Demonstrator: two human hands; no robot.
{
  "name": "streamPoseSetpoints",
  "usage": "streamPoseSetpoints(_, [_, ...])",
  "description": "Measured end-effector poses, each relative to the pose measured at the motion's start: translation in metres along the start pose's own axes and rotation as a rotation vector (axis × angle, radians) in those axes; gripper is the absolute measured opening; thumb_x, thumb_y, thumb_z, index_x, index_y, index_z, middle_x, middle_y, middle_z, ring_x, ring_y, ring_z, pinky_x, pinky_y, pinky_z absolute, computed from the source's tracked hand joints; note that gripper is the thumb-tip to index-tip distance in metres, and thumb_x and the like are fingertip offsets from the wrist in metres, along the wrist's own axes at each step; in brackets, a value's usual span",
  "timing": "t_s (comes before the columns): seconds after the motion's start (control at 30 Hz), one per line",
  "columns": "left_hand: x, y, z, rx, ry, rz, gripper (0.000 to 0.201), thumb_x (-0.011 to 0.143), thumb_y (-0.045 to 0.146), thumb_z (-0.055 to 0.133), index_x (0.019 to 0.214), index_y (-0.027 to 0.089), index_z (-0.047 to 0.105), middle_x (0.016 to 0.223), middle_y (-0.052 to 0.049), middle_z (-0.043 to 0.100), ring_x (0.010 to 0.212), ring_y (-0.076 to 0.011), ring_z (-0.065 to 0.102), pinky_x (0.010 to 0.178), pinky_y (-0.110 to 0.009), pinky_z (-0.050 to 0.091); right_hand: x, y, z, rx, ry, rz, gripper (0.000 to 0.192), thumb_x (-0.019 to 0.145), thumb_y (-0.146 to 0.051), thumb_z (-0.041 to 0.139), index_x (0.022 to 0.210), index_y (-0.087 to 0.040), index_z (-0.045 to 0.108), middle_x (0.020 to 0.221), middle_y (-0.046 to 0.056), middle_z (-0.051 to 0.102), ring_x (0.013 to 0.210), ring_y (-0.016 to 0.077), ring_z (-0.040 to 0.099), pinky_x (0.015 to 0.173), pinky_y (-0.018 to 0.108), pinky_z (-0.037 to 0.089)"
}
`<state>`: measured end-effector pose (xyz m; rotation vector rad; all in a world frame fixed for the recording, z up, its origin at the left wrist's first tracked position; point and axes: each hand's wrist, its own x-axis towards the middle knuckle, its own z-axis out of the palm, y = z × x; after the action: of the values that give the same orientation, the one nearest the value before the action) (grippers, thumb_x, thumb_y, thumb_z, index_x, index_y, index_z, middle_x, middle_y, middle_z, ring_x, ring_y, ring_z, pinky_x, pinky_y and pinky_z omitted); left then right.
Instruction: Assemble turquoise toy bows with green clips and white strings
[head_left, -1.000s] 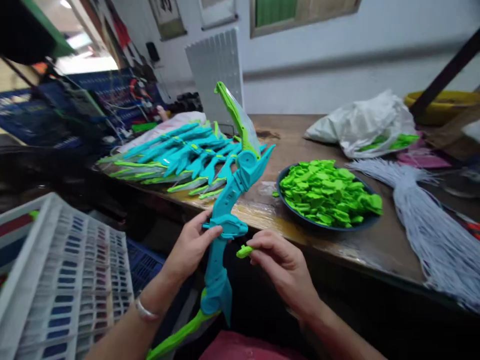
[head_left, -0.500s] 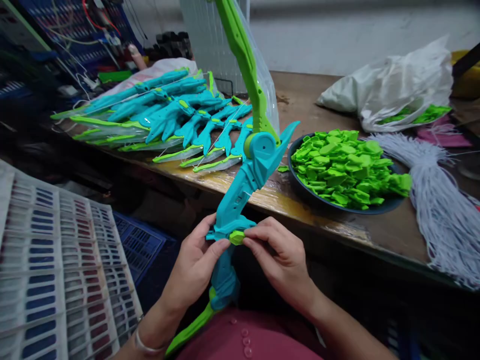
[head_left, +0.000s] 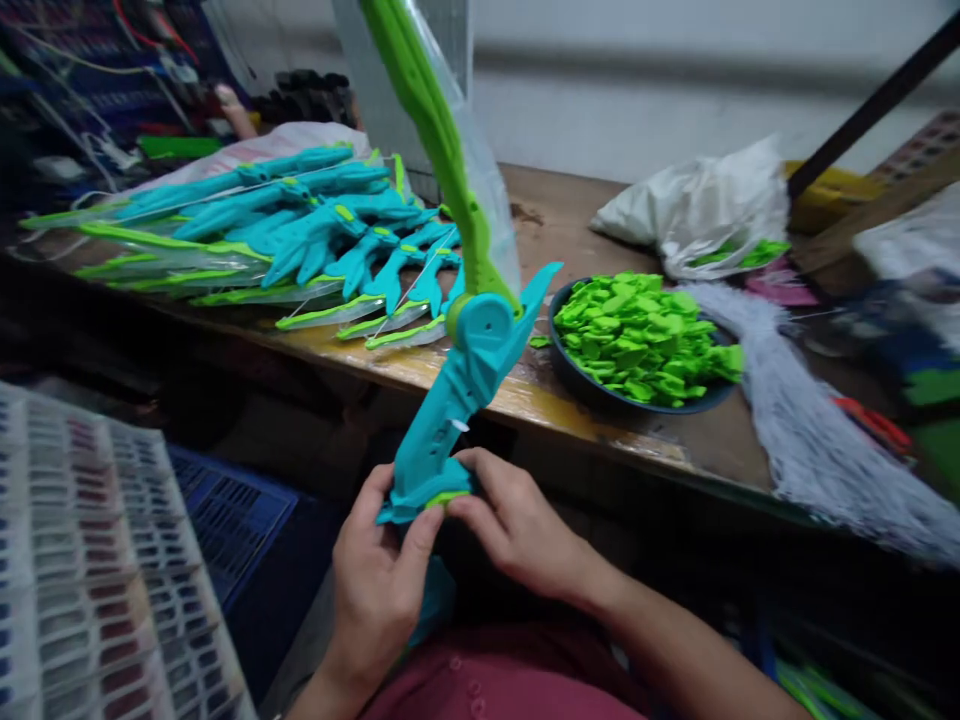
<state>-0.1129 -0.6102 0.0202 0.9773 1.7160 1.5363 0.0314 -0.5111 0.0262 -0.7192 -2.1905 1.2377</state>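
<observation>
A turquoise and green toy bow (head_left: 439,415) stands tilted in front of me, its green upper limb rising past the top edge. My left hand (head_left: 382,570) is closed round the bow's middle, thumb at a small green plastic piece (head_left: 446,497) set against the grip. From the other side my right hand (head_left: 510,510) pinches the bow's grip, its thumb by that green piece and its fingers on the turquoise part. The lower end of the bow is mostly hidden behind my left hand and against the maroon shirt.
Several finished-looking bows (head_left: 300,225) lie heaped on the table (head_left: 540,205) at left. A dark bowl (head_left: 559,350) of green pieces stands at right, beside a bundle of white strings (head_left: 795,410) and a white sack (head_left: 697,205). A white plastic crate (head_left: 97,560) is at lower left.
The bow has tipped toward me and sunk slightly, both hands still on it. The green piece, earlier facing me between my fingertips, now shows edge-on. The view has turned right.
</observation>
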Motion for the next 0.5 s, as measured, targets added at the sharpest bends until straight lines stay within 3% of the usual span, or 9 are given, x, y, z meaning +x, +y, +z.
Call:
streamPoseSetpoints(0.13, [0.006, -0.01, -0.003, 0.078, 0.02, 0.022, 0.047, 0.085, 0.044, 0.076, 0.119, 0.016, 0.061, 0.089, -0.006, 0.08, 0.07, -0.0227, 0.076, 0.064, -0.027, 0.061, -0.001, 0.009, 0.008, -0.173, 0.081, -0.09, 0.03, 0.103, -0.039, 0.05, 0.11, -0.011, 0.06, 0.086, 0.007, 0.065, 0.073, 0.018, 0.059, 0.067, 0.03, 0.044])
streamPoseSetpoints(0.3, [0.022, -0.029, 0.0, 0.06, -0.048, -0.01, 0.05, 0.08, 0.048, 0.08, 0.116, 0.017, 0.066, 0.092, -0.007, 0.08, 0.075, -0.0235, 0.077, 0.069, -0.027, 0.062, 0.004, 0.02, 0.006, -0.125, 0.058, 0.011, 0.033, 0.103, -0.047, 0.055, 0.11, -0.015, 0.063, 0.088, 0.005, 0.069, 0.074, 0.016, 0.063, 0.066, 0.026, 0.045])
streamPoseSetpoints(0.4, [0.038, -0.035, -0.005, -0.107, -0.015, -0.113, 0.058, 0.076, 0.046, 0.085, 0.124, 0.021, 0.064, 0.102, -0.005, 0.08, 0.089, -0.0229, 0.077, 0.078, -0.025, 0.062, 0.016, 0.026, -0.024, -0.189, 0.051, -0.043, 0.037, 0.1, -0.053, 0.06, 0.113, -0.018, 0.066, 0.097, 0.005, 0.072, 0.083, 0.0168, 0.067, 0.073, 0.026, 0.049])
streamPoseSetpoints(0.5, [0.063, -0.03, -0.024, -0.218, 0.072, -0.148, 0.066, 0.068, 0.05, 0.088, 0.123, 0.023, 0.063, 0.09, -0.003, 0.079, 0.077, -0.0235, 0.076, 0.068, -0.028, 0.064, 0.03, 0.034, -0.082, -0.554, 0.266, -0.078, 0.027, 0.104, -0.043, 0.057, 0.105, -0.019, 0.07, 0.097, 0.006, 0.071, 0.089, 0.0174, 0.065, 0.081, 0.028, 0.05])
